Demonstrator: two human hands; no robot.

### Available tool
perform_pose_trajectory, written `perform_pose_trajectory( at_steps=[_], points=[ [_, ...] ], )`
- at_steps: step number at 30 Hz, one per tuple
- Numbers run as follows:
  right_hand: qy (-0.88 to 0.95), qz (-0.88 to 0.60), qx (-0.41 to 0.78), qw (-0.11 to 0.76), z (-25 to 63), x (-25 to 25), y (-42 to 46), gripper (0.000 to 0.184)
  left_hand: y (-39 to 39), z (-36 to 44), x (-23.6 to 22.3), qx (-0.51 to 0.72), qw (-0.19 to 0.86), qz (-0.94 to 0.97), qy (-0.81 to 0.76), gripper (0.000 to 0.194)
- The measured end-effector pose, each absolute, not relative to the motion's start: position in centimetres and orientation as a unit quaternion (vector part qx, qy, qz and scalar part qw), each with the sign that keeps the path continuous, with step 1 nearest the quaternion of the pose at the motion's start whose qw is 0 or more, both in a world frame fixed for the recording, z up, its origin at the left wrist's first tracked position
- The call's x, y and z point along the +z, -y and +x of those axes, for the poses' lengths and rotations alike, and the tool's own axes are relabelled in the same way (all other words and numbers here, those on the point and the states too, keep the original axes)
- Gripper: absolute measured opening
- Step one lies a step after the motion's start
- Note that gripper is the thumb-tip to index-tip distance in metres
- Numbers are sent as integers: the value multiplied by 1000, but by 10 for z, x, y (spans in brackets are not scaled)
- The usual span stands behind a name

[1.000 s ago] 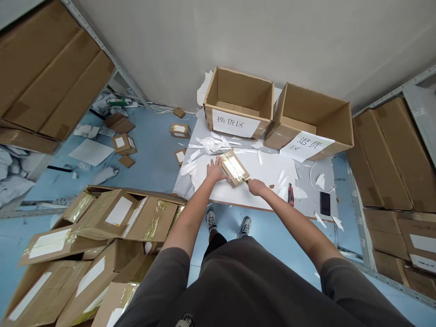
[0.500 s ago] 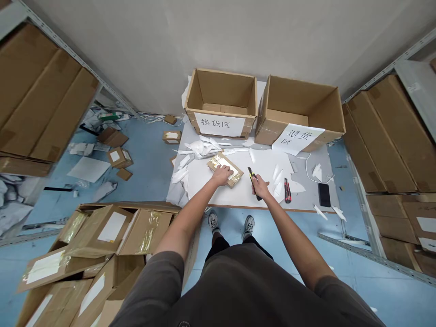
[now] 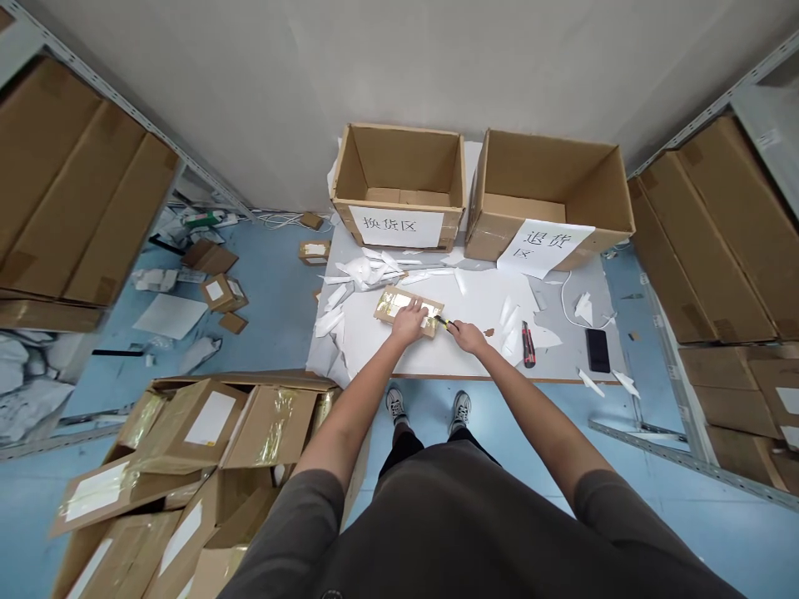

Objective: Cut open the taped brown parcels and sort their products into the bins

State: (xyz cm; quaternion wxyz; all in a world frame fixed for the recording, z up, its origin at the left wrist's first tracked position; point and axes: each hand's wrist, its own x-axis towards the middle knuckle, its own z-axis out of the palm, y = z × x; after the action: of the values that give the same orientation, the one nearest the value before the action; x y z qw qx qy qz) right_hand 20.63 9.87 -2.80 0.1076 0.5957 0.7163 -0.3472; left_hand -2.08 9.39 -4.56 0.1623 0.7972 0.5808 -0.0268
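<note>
A small cardboard box (image 3: 390, 302) with shiny tape and a white label lies on the white-covered table (image 3: 480, 299). My left hand (image 3: 409, 323) rests on top of it, fingers spread across the tape. In my right hand (image 3: 467, 336) is a yellow and black utility knife (image 3: 444, 322), its front end at the box's right end. Whether the blade has entered the cardboard is too small to tell. A red and black utility knife (image 3: 528, 344) lies on the table to the right of my right hand.
Two open cardboard boxes with handwritten signs, a left one (image 3: 395, 227) and a right one (image 3: 547, 247), stand along the table's back. Torn white scraps (image 3: 362, 270) lie around. A phone (image 3: 598, 350) is at the right. A large carton of taped boxes (image 3: 212, 416) stands lower left.
My right hand has moved left with the yellow and black knife, bringing it from the bare tabletop to the box's right end. The box has turned slightly under my left hand.
</note>
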Motion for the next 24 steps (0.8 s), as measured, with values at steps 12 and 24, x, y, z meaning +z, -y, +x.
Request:
perform_pose_trajectory(
  at_steps=[12, 24],
  points=[
    [-765, 543, -302, 169, 208, -25, -140, 45, -101, -16, -42, -38, 192, 792, -578, 52],
    [-532, 591, -602, 67, 216, -35, -112, 44, -99, -13, -35, -41, 206, 785, -583, 50]
  ],
)
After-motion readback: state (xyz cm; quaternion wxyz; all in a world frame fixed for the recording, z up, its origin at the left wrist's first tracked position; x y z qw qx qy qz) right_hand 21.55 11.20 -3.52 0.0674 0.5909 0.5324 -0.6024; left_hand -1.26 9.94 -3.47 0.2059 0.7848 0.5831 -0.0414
